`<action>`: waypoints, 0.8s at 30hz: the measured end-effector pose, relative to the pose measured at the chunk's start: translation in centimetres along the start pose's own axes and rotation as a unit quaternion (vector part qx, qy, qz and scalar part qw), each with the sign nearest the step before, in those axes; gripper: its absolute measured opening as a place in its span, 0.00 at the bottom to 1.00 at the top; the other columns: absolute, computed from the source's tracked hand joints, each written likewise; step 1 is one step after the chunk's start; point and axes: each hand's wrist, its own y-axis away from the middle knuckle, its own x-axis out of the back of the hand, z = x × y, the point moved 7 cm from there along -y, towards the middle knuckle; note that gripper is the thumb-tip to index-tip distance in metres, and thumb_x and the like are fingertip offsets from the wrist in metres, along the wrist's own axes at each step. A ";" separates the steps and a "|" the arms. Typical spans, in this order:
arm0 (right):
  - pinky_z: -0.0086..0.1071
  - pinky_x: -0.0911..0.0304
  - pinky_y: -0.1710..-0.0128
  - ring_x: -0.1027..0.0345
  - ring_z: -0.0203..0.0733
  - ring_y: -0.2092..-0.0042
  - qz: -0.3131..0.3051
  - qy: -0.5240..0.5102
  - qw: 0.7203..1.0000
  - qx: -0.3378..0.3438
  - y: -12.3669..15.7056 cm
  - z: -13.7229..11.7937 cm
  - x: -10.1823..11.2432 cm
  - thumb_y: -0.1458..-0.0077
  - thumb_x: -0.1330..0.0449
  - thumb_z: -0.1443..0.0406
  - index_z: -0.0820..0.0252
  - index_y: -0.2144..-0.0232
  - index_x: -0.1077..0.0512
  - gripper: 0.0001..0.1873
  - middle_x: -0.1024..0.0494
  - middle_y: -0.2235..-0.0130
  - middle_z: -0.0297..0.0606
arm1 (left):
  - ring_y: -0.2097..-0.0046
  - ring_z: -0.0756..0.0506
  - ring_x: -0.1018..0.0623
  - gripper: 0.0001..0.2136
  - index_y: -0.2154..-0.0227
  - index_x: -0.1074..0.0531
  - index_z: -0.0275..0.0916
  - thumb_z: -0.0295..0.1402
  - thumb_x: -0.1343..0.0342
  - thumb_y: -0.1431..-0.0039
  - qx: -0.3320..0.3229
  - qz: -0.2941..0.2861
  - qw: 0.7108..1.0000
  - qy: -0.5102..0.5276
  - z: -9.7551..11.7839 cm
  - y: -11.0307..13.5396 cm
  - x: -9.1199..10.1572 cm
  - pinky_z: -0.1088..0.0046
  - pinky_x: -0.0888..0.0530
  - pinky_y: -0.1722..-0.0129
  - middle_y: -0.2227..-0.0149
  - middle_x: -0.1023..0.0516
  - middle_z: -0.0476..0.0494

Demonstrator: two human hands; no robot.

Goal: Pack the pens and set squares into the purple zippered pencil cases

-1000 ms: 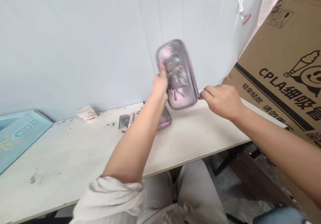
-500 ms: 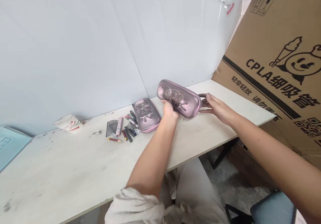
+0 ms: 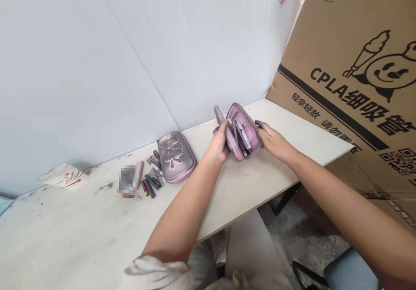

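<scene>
A pink pencil case (image 3: 242, 130) stands on its edge on the white table (image 3: 81, 233), held between both my hands and spread open so its inner pockets show. My left hand (image 3: 219, 145) grips its left half, fingers curled round the cover. On the right side my right hand (image 3: 272, 140) clasps the other half. A second pink pencil case (image 3: 175, 156) lies flat and closed to the left. Beside it lie several pens and crayons (image 3: 150, 182) in a loose heap.
A large brown cardboard box (image 3: 354, 78) leans at the table's right end. A tipped paper cup (image 3: 61, 175) lies at the far left by the pale wall, with a small metal clip (image 3: 104, 187) near it. A blue chair seat (image 3: 351, 268) shows below right.
The case was held up in the air, then came down to the table. It is now spread open between both hands. The view has shifted right.
</scene>
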 end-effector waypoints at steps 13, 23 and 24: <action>0.39 0.32 0.56 0.34 0.44 0.50 -0.018 -0.230 0.966 -0.115 1.0 5.3 -0.8 0.49 0.48 0.59 0.59 0.42 0.47 0.32 0.37 0.43 0.43 | 0.36 0.30 0.54 0.35 0.43 0.43 0.43 0.47 0.44 0.54 -0.223 0.057 0.747 -0.623 2.2 -1.7 -1.0 0.46 0.56 0.41 0.37 0.50 0.32; 0.46 0.48 0.42 0.45 0.44 0.41 0.111 -0.127 0.985 0.038 -0.5 0.1 4.0 0.55 0.51 0.71 0.59 0.42 0.45 0.35 0.38 0.42 0.39 | 0.43 0.38 0.36 0.26 0.45 0.37 0.42 0.41 0.49 0.49 -0.238 -0.018 0.776 -0.583 3.4 -7.1 -8.4 0.60 0.42 0.44 0.44 0.34 0.40; 0.46 0.48 0.42 0.45 0.44 0.41 0.115 -0.101 0.986 0.067 -1.0 -1.6 5.2 0.55 0.52 0.71 0.59 0.42 0.45 0.35 0.38 0.42 0.38 | 0.43 0.39 0.35 0.26 0.46 0.37 0.41 0.40 0.49 0.49 -0.268 -0.028 0.798 -0.540 4.8 -7.1 -9.1 0.62 0.42 0.43 0.45 0.33 0.41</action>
